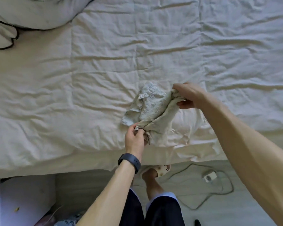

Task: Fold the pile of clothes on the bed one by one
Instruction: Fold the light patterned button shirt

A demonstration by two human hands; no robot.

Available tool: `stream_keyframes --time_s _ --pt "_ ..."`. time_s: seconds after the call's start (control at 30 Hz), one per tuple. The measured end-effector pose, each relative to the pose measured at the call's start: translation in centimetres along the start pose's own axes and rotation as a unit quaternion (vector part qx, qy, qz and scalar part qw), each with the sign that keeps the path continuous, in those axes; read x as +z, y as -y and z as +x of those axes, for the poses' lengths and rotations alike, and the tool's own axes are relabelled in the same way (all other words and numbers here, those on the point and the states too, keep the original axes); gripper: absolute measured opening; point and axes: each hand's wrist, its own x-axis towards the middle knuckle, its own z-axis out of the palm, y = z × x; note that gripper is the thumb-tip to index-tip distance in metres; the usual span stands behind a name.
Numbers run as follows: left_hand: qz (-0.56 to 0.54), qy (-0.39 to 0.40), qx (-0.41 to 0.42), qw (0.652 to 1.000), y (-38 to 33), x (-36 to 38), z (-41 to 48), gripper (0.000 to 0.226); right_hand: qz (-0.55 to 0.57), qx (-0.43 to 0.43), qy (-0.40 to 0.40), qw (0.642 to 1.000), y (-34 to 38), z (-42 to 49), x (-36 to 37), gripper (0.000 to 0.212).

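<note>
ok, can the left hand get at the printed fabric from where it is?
Probably yes: the printed fabric lies beside the left hand, nothing between, but its grip pinches the cream cloth and must release first.

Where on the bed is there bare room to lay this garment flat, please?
The sheet lies bare left of the crumpled garment, up to the pillows in the far left corner, and also beyond it and right of the right hand. It is crowded only by the near edge, where that hand and the left hand grip it.

A white adapter (210,176) and its looping cable (232,185) lie on the floor (255,204) near a beige slipper (160,170)
</note>
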Motion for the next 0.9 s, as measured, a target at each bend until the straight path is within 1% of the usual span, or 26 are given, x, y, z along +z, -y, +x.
stream_keyframes --time_s 0.07,0.2,0.3,0.37,0.43,0.47,0.5,0.53,0.57,0.6,0.63,0.67,0.73,0.77,0.83,0.87,0.9 --pt "0.024 -0.011 -0.023 0.999 -0.9 -0.8 2.8 0.028 -0.003 0.014 -0.007 1.0 2.3 1.8 2.7 0.012" --pt "0.126 -0.051 -0.043 0.99 -1.9 -1.9 7.3 0.018 -0.026 0.022 -0.019 0.999 4.8 5.9 8.3 0.014" --pt "0.203 -0.043 -0.064 0.976 -2.0 -2.5 8.6 0.017 -0.011 0.04 -0.028 0.999 5.6 7.5 11.1 0.013" --pt "0.228 -0.05 -0.051 0.971 -1.8 -2.9 9.2 0.021 -0.005 0.028 -0.062 0.998 6.0 7.6 11.8 0.017" --pt "0.264 -0.092 0.014 0.96 -1.9 -3.3 9.4 0.026 -0.016 -0.021 -0.101 0.994 5.9 7.1 11.6 0.024" --pt "0.296 -0.12 0.078 0.945 -1.7 -3.5 9.2 0.028 -0.021 -0.056 -0.111 0.992 5.4 6.5 11.4 0.025" --pt "0.328 -0.139 0.16 0.92 -1.5 -3.5 8.9 0.032 -0.04 -0.102 -0.122 0.987 4.6 5.8 11.2 0.027" --pt "0.358 -0.142 0.245 0.89 -1.5 -3.3 8.5 0.036 -0.084 -0.158 -0.143 0.973 3.5 5.4 11.0 0.029" --pt "0.381 -0.128 0.317 0.859 -1.6 -2.9 8.3 0.042 -0.152 -0.213 -0.172 0.95 2.4 5.0 10.9 0.03" --pt "0.402 -0.096 0.368 0.832 -1.7 -2.3 8.4 0.048 -0.226 -0.259 -0.2 0.918 1.3 4.9 10.8 0.031" --pt "0.431 -0.052 0.397 0.809 -1.7 -1.7 8.5 0.054 -0.285 -0.289 -0.217 0.888 0.4 4.8 10.7 0.034" --pt "0.469 -0.007 0.404 0.785 -1.6 -1.2 8.8 0.06 -0.321 -0.302 -0.215 0.871 -0.2 5.1 10.7 0.037" --pt "0.538 0.049 0.384 0.748 -0.8 -0.4 9.7 0.065 -0.348 -0.303 -0.171 0.87 -1.1 6.1 10.8 0.043" --pt "0.562 0.062 0.354 0.745 -0.2 -0.4 10.6 0.065 -0.357 -0.296 -0.154 0.872 -1.4 6.9 10.9 0.045" --pt "0.592 0.063 0.287 0.75 1.1 -1.0 12.7 0.066 -0.375 -0.275 -0.151 0.872 -2.4 8.4 11.2 0.049" --pt "0.605 0.062 0.278 0.743 1.6 -1.5 13.8 0.065 -0.377 -0.261 -0.162 0.874 -3.0 9.1 11.3 0.049" --pt "0.618 0.062 0.287 0.729 1.9 -1.8 14.7 0.064 -0.37 -0.247 -0.175 0.878 -3.6 9.7 11.5 0.048"
